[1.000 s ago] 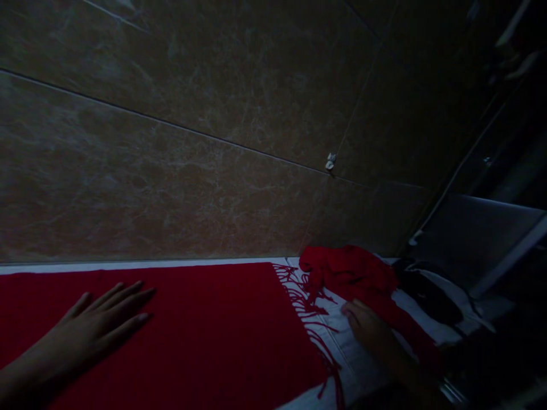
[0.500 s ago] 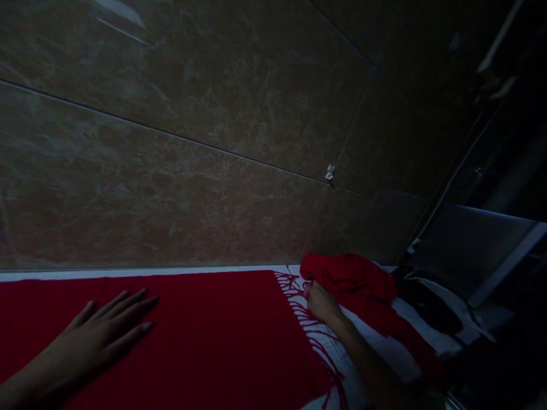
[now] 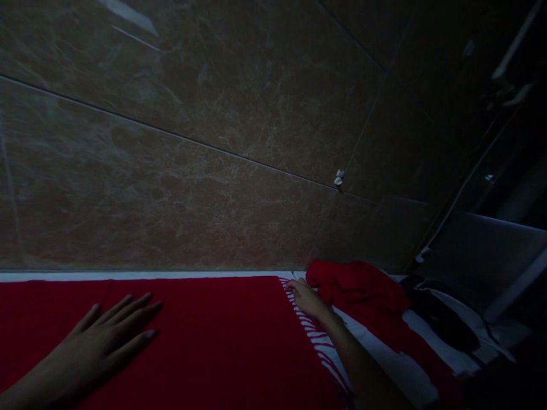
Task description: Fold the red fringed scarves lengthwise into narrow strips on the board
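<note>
A red fringed scarf [image 3: 222, 336] lies spread flat over a white surface, its tassels along the right end. On the left part of the cloth my left hand [image 3: 106, 336] rests palm down with its fingers spread. My right hand [image 3: 305, 299] is at the upper corner of the fringe, fingers curled in and touching the tassels. Whether any strand is pinched between them is hard to make out in the dim light. Just right of that hand sits a crumpled red cloth [image 3: 359, 285], trailing toward the lower right.
A brown marbled tile wall [image 3: 192, 188] rises directly behind the white surface. It carries a small white fitting [image 3: 339, 177]. Farther right lie a dark item [image 3: 444, 319] with a pale strap and a grey panel [image 3: 496, 256]. The right side is very dark.
My right hand has moved left along the fringe, from beside the crumpled cloth to the scarf's upper corner. My left hand stays flat on the scarf. The view has shifted slightly.
</note>
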`<action>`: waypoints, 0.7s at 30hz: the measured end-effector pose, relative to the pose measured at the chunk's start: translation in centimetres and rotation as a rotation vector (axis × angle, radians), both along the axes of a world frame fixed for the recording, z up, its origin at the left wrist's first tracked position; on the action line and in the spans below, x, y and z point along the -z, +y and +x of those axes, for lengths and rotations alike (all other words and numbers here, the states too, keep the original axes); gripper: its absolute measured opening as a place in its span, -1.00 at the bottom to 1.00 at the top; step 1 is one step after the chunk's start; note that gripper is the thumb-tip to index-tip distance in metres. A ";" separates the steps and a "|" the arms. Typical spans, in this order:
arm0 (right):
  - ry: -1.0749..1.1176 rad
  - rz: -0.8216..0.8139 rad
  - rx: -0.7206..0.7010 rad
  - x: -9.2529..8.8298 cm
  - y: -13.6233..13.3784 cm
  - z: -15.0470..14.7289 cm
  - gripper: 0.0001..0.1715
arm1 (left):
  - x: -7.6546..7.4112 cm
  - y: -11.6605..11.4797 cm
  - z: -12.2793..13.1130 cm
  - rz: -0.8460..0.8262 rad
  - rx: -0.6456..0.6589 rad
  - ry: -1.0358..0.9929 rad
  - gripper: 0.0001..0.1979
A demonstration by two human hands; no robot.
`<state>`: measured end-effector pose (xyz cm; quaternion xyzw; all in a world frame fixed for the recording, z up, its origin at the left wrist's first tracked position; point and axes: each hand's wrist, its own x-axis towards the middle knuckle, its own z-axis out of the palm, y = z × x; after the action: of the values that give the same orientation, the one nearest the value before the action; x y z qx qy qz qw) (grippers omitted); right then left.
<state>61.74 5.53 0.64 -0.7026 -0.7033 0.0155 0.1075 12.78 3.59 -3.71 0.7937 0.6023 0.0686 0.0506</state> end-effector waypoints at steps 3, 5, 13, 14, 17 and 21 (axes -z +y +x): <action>-0.031 -0.015 0.090 0.0 0.7 0.6 -0.81 | 0.3 0.2 0.0 -0.034 -0.018 0.056 -0.38; -0.050 -0.011 0.149 -0.2 1.1 1.1 -0.79 | 0.2 0.2 0.1 -0.066 -0.022 0.099 -0.37; -0.038 -0.013 0.066 -0.1 3.0 -0.2 -0.82 | -0.5 -0.2 0.3 -0.095 -0.024 0.094 -0.34; -0.041 -0.022 0.109 -0.3 3.1 0.0 -0.83 | -0.6 -0.2 0.3 -0.092 -0.023 0.079 -0.34; -0.029 -0.025 0.181 -1.5 3.3 0.9 -0.84 | -0.6 -0.1 0.1 -0.052 0.000 0.008 -0.33; 0.050 0.010 0.027 -2.9 1.0 -0.5 -0.87 | 1.3 0.8 -1.0 0.031 0.026 -0.047 -0.35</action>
<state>61.26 6.50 3.54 -0.7109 -0.6909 0.0279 0.1288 11.78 4.36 -4.99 0.8005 0.5892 0.0961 0.0533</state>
